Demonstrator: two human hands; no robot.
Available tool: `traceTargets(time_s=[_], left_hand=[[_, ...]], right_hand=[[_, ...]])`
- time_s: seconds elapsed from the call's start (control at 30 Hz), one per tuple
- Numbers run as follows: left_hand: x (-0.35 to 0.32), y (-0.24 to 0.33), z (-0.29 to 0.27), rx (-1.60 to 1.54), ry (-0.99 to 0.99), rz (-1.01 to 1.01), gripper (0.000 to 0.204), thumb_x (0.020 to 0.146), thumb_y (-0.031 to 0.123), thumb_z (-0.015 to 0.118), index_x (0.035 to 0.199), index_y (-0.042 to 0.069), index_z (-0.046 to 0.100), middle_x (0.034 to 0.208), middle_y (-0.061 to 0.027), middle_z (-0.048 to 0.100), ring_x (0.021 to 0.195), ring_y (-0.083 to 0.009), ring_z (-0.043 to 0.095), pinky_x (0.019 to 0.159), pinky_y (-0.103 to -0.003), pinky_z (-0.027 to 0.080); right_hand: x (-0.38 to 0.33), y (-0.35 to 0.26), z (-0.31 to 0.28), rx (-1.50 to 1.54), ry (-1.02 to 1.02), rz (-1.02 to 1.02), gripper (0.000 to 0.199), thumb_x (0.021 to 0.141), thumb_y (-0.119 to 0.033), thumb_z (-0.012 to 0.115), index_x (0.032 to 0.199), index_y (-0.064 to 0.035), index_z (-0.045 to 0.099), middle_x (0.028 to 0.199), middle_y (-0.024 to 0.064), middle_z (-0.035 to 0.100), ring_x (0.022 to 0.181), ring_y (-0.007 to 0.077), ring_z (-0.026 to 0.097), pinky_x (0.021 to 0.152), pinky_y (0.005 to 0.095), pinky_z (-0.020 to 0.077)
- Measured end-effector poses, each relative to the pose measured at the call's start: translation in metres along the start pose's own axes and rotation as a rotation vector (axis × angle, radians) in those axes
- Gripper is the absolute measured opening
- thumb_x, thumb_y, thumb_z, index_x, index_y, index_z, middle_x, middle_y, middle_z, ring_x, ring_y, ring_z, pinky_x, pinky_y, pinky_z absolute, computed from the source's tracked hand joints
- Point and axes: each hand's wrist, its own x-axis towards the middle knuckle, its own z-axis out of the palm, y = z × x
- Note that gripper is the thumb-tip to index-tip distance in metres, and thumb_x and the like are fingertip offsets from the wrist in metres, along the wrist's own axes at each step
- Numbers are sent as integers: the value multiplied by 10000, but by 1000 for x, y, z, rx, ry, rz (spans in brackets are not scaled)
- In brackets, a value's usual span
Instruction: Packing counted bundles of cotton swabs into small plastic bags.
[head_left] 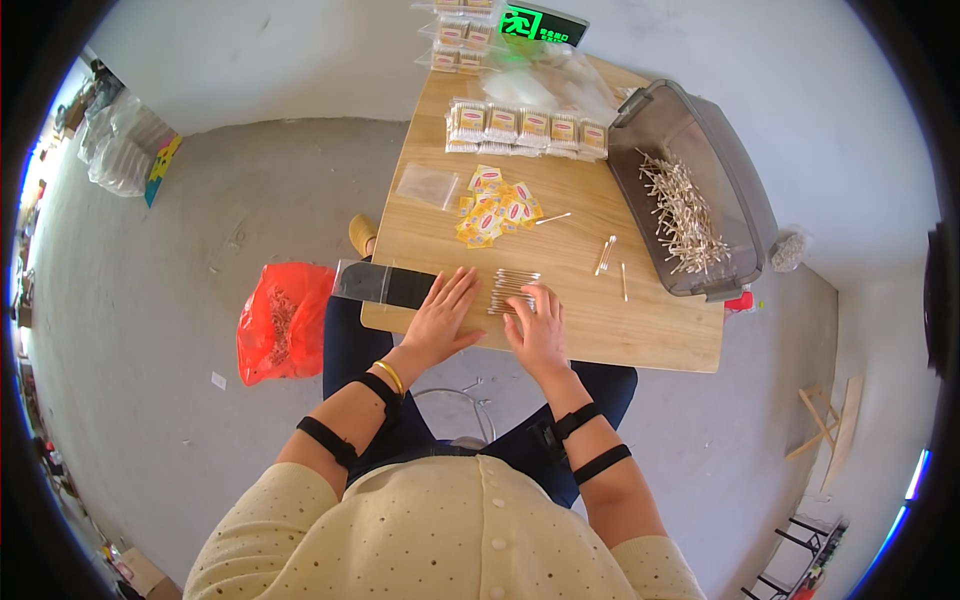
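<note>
A row of cotton swabs (515,278) lies side by side near the front edge of the wooden table. My left hand (445,318) rests flat just left of the row, its fingers stretched out beside a black pad (405,287) with a clear plastic sleeve at its left end. Over the right and near part of the row, my right hand (540,328) has its bent fingers and thumb on the swabs, partly covering them. Beyond the row is a pile of yellow and white cards (495,212), with one loose swab (553,218) at its right side.
On the right of the table, a grey plastic bin (745,190) leans tilted, with many swabs (685,215) inside. Packed swab bundles (533,128) line the back, near clear bags (545,85). A flat clear bag (428,186) lies left. A red bag (287,325) sits on the floor.
</note>
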Motion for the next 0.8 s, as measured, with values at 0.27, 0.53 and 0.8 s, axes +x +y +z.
traceTargets(time_s=[0.27,0.53,0.8], left_hand=[[1,-1,2,-8,13,7,866,867,452,712,1514,7,346,1618,-153,289,1526,-297,226,1253,-479,157],[-1,-3,4,-14,15,-8,869,864,466,707,1515,13,351,1614,-145,301,1525,-291,228,1254,-475,157],[0,-1,3,-12,13,-10,874,863,470,708,1523,26,347,1613,-138,306,1527,-283,226,1257,-472,149]], right_hand=[[11,7,1,-14,50,-9,242,843,-134,684,1082,-98,671,1245,131,536,1259,359,490,1019,498,414],[20,6,0,-24,18,28,225,819,-95,678,1044,-113,682,1194,111,542,1198,336,512,1004,483,417],[27,11,3,-68,42,9,227,801,-70,678,1022,-119,682,1178,104,540,1169,323,512,983,470,418]])
